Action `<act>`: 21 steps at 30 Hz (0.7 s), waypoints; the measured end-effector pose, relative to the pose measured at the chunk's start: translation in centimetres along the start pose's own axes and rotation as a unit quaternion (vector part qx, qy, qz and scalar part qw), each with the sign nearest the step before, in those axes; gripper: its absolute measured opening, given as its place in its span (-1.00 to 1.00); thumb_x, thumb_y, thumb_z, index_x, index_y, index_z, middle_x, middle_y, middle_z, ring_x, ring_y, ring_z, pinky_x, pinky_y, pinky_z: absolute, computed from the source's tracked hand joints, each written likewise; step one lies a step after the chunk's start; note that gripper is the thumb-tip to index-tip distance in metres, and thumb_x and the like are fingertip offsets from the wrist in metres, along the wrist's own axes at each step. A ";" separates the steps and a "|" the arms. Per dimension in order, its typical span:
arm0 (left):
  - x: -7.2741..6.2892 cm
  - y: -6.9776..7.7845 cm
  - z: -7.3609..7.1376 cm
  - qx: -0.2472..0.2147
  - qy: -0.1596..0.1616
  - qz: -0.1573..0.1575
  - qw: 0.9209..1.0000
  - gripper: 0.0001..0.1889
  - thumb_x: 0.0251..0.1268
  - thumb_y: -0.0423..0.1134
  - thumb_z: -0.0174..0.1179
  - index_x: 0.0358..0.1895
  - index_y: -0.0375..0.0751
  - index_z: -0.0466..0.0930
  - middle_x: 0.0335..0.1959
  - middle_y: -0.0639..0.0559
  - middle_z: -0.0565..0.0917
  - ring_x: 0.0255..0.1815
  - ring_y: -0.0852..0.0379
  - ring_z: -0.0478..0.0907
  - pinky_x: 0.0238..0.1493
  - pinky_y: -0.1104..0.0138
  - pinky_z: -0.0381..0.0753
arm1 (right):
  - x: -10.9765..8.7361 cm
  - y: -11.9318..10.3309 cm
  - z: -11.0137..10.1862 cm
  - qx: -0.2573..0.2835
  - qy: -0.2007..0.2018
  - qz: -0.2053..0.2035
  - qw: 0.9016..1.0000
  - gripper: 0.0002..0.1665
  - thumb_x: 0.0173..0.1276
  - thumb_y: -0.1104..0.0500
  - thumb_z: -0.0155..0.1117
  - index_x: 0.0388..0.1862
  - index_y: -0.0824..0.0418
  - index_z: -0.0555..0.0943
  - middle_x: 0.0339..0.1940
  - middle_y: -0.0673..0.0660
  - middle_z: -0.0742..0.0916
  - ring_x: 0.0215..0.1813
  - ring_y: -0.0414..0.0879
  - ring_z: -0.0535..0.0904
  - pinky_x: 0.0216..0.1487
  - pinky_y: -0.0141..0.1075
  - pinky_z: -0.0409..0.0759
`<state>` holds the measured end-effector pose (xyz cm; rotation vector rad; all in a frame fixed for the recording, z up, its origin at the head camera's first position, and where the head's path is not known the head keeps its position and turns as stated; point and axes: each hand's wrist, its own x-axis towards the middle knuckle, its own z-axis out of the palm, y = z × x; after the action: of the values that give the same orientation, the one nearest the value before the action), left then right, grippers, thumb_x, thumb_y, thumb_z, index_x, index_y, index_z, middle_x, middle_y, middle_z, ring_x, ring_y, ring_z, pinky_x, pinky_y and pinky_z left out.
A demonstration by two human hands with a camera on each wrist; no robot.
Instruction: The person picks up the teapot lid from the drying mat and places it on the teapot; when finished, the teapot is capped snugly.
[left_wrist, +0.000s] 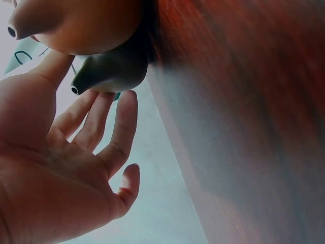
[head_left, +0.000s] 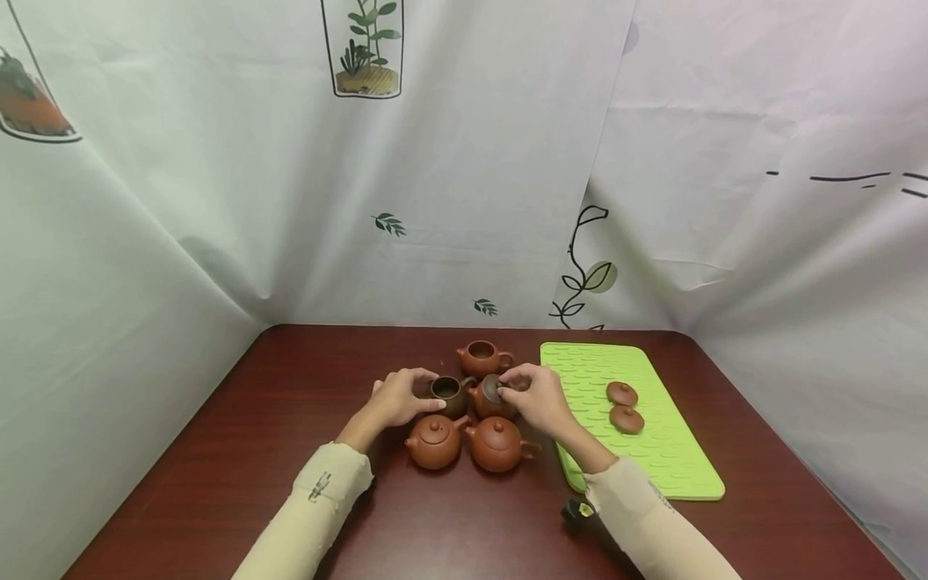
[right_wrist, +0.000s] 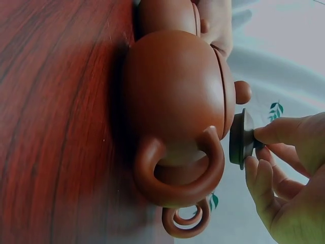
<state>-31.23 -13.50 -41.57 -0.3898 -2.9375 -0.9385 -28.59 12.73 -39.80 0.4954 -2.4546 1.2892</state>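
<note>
Pots [head_left: 433,449] counted: five, being four reddish-brown and one dark pot [head_left: 456,403]. Lids [head_left: 627,420]: five, with two on pots, two on one green mat [head_left: 667,475], one dark lid [right_wrist: 244,140] held. Hands [head_left: 399,397]: two; counter [head_left: 290,387]: one.

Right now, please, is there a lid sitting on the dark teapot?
No, the dark teapot shows an open mouth, while the right hand pinches the dark lid apart from it.

A dark red-brown counter [head_left: 420,536] carries five teapots [head_left: 496,448]: one at the back, two mid-row, two lidded in front. Right of them lies a green mat [head_left: 667,463], with a small black object [head_left: 573,512] near its front edge.
</note>
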 end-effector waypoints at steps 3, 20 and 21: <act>0.0 0.0 0.0 0.000 0.000 0.000 1.000 -0.48 0.10 0.06 0.47 0.15 0.04 0.65 0.10 0.07 0.68 0.16 -0.10 0.53 -0.02 -0.01 0.24 | 0.1 0.0 0.2 -0.002 -0.001 -0.001 1.000 -0.87 0.13 0.35 0.50 -0.33 0.19 0.77 -0.37 0.03 0.76 -0.36 -0.12 0.62 -0.36 -0.30 0.54; 0.1 -0.1 0.0 0.000 0.001 -0.001 1.000 -0.48 0.09 0.06 0.47 0.14 0.03 0.65 0.09 0.06 0.68 0.16 -0.10 0.53 -0.03 0.00 0.25 | 0.9 -1.0 1.8 -0.001 -0.011 -0.013 1.000 -0.89 0.15 0.34 0.51 -0.36 0.17 0.78 -0.38 0.01 0.76 -0.42 -0.10 0.63 -0.41 -0.32 0.54; 0.1 -0.1 0.0 -0.001 0.001 -0.001 1.000 -0.48 0.09 0.06 0.47 0.14 0.03 0.65 0.09 0.06 0.69 0.16 -0.10 0.53 -0.03 0.00 0.25 | 0.9 -1.1 1.8 -0.002 -0.011 -0.015 1.000 -0.89 0.14 0.34 0.51 -0.36 0.17 0.78 -0.38 0.01 0.76 -0.41 -0.09 0.63 -0.41 -0.32 0.54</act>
<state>-31.32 -13.57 -41.59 -0.3869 -2.9360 -0.9424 -29.15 10.49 -39.61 0.5457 -2.4578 1.2746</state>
